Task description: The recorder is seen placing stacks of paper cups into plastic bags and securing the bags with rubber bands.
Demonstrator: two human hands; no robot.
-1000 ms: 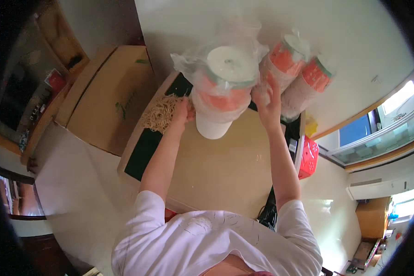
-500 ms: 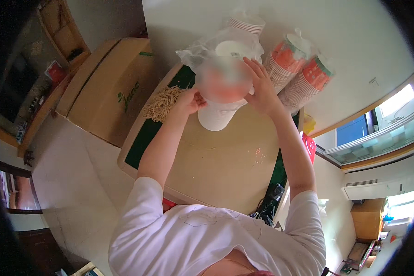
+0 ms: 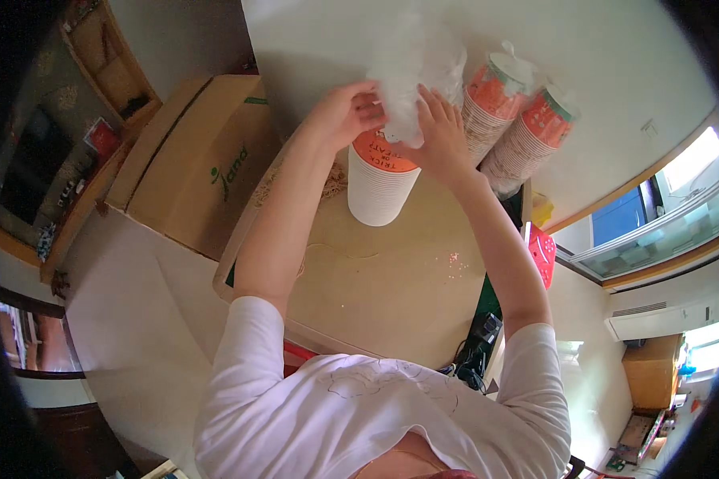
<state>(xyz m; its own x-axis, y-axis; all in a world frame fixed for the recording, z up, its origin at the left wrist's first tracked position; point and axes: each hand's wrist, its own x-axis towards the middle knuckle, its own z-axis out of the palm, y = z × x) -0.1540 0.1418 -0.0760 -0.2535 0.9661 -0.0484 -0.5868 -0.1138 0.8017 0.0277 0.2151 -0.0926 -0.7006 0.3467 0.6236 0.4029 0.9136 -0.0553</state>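
A stack of orange and white paper cups [image 3: 381,190] stands upright near the far side of the table. Above it rises a clear plastic bag [image 3: 399,88], gathered upward and bunched between my hands. My left hand [image 3: 348,117] has its fingers curled in at the bag's left side. On the right side, my right hand [image 3: 439,136] grips the bag just over the cups' rim, fingers pointing up and away. The bag's lower part and my fingertips are partly hidden. Under my left forearm lies a pile of tan rubber bands [image 3: 333,182].
Two wrapped cup stacks [image 3: 487,104] [image 3: 535,136] lean against the wall at the right. A large cardboard box [image 3: 192,160] stands left of the table [image 3: 375,295]. Black cables and an adapter [image 3: 475,351] lie at the near right edge, a red basket [image 3: 542,255] beyond it.
Both hands have risen from the sides of the cup stack to above its top, drawing the plastic bag up into a bunch. My left forearm now covers more of the rubber bands.
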